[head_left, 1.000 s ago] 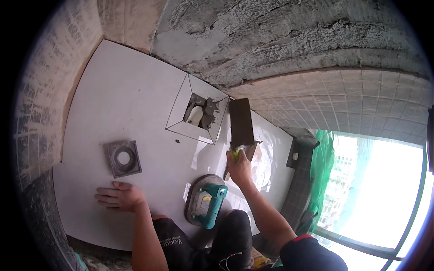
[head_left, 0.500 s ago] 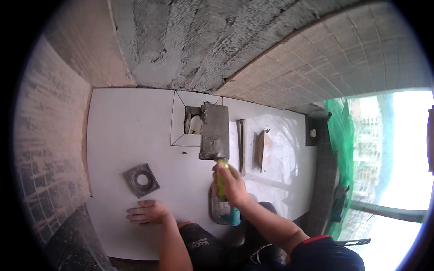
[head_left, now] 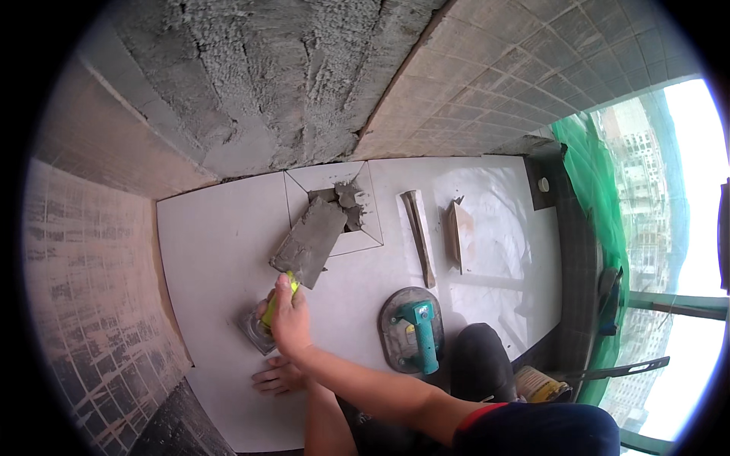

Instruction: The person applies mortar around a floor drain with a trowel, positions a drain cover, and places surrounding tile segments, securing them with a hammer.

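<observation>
My right hand [head_left: 290, 323] grips the yellow-green handle of a trowel [head_left: 310, 242]. The grey rectangular blade is smeared with mortar, and its far end lies over the near left side of a square opening [head_left: 351, 228] in the white tile. Wet mortar [head_left: 349, 196] sits in lumps at the opening's far and right edges. My left hand [head_left: 278, 377] rests flat on the tile, fingers spread, partly covered by my right forearm. Just beyond it is a square grey drain piece [head_left: 255, 334], partly hidden by my right hand and the trowel handle.
Right of my hands stands a teal-handled tool [head_left: 424, 334] with an oval base. Beyond it lie a long narrow bar [head_left: 418, 237] and a small tile offcut [head_left: 459, 237]. A container [head_left: 538, 384] stands near my knee. Rough mortared and tiled walls enclose the floor; green netting [head_left: 597, 182] hangs right.
The trowel has moved left and turned, its blade now slanting from the opening toward me. Mortar now lies at the opening. My left hand stays on the tile; the view has shifted.
</observation>
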The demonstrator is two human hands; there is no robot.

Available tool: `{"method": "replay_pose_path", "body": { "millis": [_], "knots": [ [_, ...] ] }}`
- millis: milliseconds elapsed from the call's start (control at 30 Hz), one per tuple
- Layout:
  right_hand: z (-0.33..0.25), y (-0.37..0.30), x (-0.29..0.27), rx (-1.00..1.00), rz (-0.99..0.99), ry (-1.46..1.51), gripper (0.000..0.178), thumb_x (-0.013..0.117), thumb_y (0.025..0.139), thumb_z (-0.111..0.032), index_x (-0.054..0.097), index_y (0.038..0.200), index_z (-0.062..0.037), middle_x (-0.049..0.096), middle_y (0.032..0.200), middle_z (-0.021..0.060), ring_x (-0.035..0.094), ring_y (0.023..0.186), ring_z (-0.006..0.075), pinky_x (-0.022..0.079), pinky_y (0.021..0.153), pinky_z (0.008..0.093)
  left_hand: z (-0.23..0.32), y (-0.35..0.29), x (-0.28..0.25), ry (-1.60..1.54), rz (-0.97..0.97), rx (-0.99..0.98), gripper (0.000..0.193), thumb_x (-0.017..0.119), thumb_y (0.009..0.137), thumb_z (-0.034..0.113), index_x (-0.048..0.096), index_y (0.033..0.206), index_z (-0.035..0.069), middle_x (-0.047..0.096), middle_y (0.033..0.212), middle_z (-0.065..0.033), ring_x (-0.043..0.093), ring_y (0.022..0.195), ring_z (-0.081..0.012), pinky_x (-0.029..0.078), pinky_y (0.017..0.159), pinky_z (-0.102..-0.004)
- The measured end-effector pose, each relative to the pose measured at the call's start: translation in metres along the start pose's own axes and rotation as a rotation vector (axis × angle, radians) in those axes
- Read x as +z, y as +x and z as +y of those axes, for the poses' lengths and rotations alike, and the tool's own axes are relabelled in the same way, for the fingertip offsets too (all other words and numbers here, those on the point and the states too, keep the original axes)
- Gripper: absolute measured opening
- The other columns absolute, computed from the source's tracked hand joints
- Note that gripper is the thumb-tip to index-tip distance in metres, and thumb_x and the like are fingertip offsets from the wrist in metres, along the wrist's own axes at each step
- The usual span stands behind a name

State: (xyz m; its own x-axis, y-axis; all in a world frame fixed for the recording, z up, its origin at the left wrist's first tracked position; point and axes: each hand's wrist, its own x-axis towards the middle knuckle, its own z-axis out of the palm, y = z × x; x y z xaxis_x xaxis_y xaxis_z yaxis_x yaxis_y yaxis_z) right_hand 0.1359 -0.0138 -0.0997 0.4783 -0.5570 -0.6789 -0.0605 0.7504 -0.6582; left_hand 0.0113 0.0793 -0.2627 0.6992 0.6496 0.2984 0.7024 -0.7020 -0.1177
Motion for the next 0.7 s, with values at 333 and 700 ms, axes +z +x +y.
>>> {"method": "replay_pose_path", "body": {
  "millis": [333, 700],
  "knots": [
    [-0.009, 0.013, 0.064, 0.132, 0.015, 0.335, 0.04, 0.048, 0.108, -0.044, 0.044, 0.099, -0.0059, 0.051, 0.082, 0.0065, 0.06, 0.066, 0.0196, 0.053, 0.06, 0.0367, 0.002, 0.001, 0.002, 0.009, -0.007, 0.03, 0.067, 0.029, 0.107, 0.046, 0.031, 0.155, 0.0, 0.033, 0.159, -0.0271, 0.035, 0.144, -0.0472, 0.034, 0.111, -0.0617],
    [-0.006, -0.013, 0.043, 0.332, -0.115, 0.363, 0.04, 0.053, 0.105, -0.047, 0.046, 0.101, -0.0069, 0.051, 0.085, 0.0065, 0.058, 0.068, 0.0202, 0.051, 0.058, 0.0371, 0.005, -0.003, 0.001, 0.027, -0.03, 0.029, 0.067, 0.029, 0.107, 0.046, 0.031, 0.155, 0.0, 0.033, 0.159, -0.0268, 0.035, 0.144, -0.047, 0.034, 0.111, -0.0623]
  ]
}}
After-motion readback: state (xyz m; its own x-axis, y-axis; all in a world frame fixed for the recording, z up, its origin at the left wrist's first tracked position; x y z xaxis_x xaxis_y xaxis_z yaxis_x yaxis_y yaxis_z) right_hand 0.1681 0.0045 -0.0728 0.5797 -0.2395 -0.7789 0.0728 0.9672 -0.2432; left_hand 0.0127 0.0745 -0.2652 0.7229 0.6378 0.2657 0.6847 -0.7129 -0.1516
